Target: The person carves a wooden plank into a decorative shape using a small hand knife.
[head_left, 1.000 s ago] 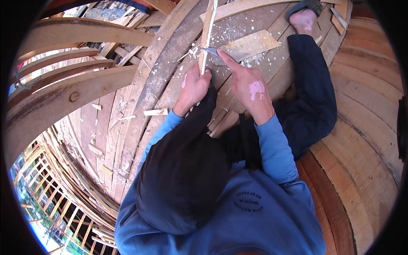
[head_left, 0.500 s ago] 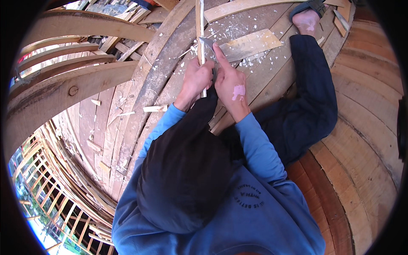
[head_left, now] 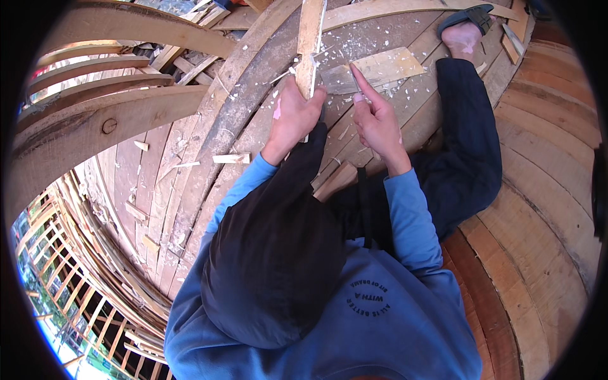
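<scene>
My left hand (head_left: 293,120) is closed around a pale strip of wood (head_left: 310,38), which stands out away from me past my fingers, its broad face turned up. To the right of it, my right hand (head_left: 380,126) grips a knife (head_left: 354,77), index finger stretched along the thin dark blade. The handle is hidden in my palm. Blade and strip are apart. Beyond both hands a flat pale board (head_left: 380,69) lies on the planks, with white wood shavings (head_left: 345,47) scattered around it.
Curved timber ribs (head_left: 114,123) rise at the left, with a slatted frame (head_left: 82,285) below them. Offcuts (head_left: 232,158) lie on the plank floor (head_left: 152,183). My bent leg (head_left: 472,133) and sandalled foot (head_left: 465,31) are at the right, before a curved plank wall (head_left: 544,158).
My right hand has moved right with the knife, off the strip. The strip has been turned so its broad face shows, and my left hand has rolled with it.
</scene>
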### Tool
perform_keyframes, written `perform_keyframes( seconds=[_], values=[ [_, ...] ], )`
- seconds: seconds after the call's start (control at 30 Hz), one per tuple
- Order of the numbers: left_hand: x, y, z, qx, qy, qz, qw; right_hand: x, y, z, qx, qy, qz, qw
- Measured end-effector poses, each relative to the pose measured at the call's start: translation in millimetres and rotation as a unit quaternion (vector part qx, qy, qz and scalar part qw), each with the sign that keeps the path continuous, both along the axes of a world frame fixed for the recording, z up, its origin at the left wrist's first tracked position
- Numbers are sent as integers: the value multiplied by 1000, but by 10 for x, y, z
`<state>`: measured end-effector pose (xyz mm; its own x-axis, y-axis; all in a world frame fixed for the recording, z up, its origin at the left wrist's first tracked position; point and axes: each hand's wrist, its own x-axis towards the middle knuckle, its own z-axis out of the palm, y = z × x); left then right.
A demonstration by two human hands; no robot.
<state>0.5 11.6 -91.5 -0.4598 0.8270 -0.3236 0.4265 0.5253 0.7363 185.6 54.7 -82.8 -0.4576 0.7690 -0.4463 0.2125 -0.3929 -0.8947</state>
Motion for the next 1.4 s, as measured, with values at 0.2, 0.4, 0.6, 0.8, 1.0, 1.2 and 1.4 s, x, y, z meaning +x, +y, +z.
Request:
perform_keyframes(
  seconds=[0.2, 0.4, 0.6, 0.8, 1.0, 1.2, 1.4],
  values=[
    [32, 18, 189, -7, 28, -39, 999, 61, 104, 123, 182, -70, 104, 975],
    [16, -1, 183, -2, 57, -75, 996, 76, 167, 58, 218, -71, 93, 969],
    [13, -20, 113, 33, 53, -85, 994, 95, 206, 73, 234, -89, 104, 963],
    [15, -27, 88, 25, 44, -82, 995, 89, 205, 155, 181, -125, 143, 965],
    [9, -29, 89, 33, 25, -80, 996, 75, 190, 61, 227, -100, 105, 963],
    [12, -22, 133, 33, 23, -90, 995, 80, 219, 73, 232, -101, 109, 961],
    [-6, -102, 45, 84, 106, -127, 983, 125, 267, 253, 109, -142, 168, 969]
  ],
)
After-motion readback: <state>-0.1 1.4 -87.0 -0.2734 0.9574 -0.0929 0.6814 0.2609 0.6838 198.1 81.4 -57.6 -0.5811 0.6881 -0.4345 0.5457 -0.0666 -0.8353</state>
